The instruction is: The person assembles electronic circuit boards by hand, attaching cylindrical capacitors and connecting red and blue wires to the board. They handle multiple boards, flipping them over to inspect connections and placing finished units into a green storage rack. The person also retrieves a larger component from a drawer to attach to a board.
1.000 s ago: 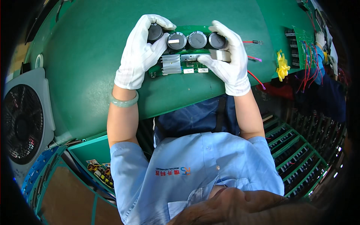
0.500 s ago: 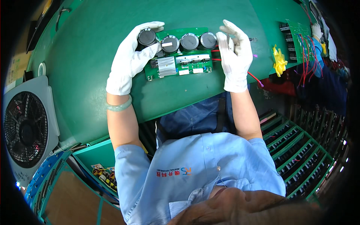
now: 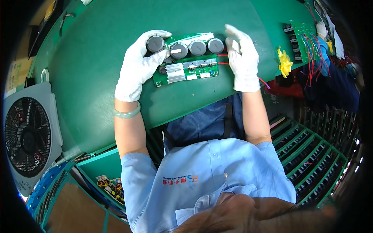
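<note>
A green circuit board (image 3: pixel 211 70) lies on the green table, with a row of several big black cylindrical capacitors (image 3: pixel 197 47), a silver finned heat sink (image 3: pixel 175 73) and small white parts. My left hand (image 3: pixel 134 70), in a white glove, grips the board's left end, thumb and fingers around the leftmost capacitor (image 3: pixel 155 44). Beside the right end, my white-gloved right hand (image 3: pixel 244 62) is raised with its fingers slightly curved and apart, nothing visible in it. Red wires (image 3: pixel 222 63) run from the board under that hand; one purple-tipped end (image 3: pixel 268 87) shows past the wrist.
To the right lie a yellow bundle (image 3: pixel 284 62) and another circuit board (image 3: pixel 303 40) with red wires, where a co-worker's gloved hand (image 3: pixel 321 30) reaches in. A grey box fan (image 3: pixel 28 136) stands at left. Green slotted racks (image 3: pixel 311 163) stand below right.
The board and my left hand have shifted slightly right and nearer in the picture. The board's far edge now catches a bright reflection. My right hand stays beside the right end.
</note>
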Demonstrator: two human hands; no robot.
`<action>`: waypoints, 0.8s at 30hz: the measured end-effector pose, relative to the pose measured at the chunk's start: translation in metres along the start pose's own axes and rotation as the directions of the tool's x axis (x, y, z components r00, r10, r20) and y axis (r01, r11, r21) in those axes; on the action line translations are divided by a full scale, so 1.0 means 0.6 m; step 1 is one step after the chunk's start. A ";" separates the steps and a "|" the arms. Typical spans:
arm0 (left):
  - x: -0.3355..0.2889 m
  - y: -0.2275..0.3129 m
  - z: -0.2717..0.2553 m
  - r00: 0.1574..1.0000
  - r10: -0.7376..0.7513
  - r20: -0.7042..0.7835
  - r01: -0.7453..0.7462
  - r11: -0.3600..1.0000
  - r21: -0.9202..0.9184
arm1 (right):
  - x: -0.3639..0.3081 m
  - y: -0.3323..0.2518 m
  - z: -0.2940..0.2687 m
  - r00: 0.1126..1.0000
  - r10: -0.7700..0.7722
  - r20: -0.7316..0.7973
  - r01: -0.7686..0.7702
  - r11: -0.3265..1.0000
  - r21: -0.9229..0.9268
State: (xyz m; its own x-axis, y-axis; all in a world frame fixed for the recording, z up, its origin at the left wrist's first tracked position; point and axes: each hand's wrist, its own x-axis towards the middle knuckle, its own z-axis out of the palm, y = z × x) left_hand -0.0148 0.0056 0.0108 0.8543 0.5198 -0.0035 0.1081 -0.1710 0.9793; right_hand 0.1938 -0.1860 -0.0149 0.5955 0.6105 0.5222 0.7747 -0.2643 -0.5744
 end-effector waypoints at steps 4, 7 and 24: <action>-0.003 0.007 0.006 0.998 0.048 -0.044 -0.044 0.994 0.101 | 0.006 0.008 -0.060 0.941 -0.070 0.330 0.044 0.995 0.087; -0.003 0.005 0.005 0.992 0.100 -0.073 -0.081 0.971 0.224 | 0.025 -0.014 -0.108 0.826 -0.197 0.527 0.322 0.934 -0.156; 0.011 0.029 0.010 0.619 0.771 -0.147 -0.646 0.607 0.464 | 0.009 -0.034 -0.119 0.857 0.402 0.323 -0.512 0.741 0.435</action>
State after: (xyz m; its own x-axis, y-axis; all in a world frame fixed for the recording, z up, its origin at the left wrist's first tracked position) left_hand -0.0042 0.0011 0.0263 0.5377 0.3133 0.7828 -0.2501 -0.8273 0.5029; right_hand 0.1966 -0.2307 0.0445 0.7528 0.6581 0.0128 0.1771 -0.1838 -0.9669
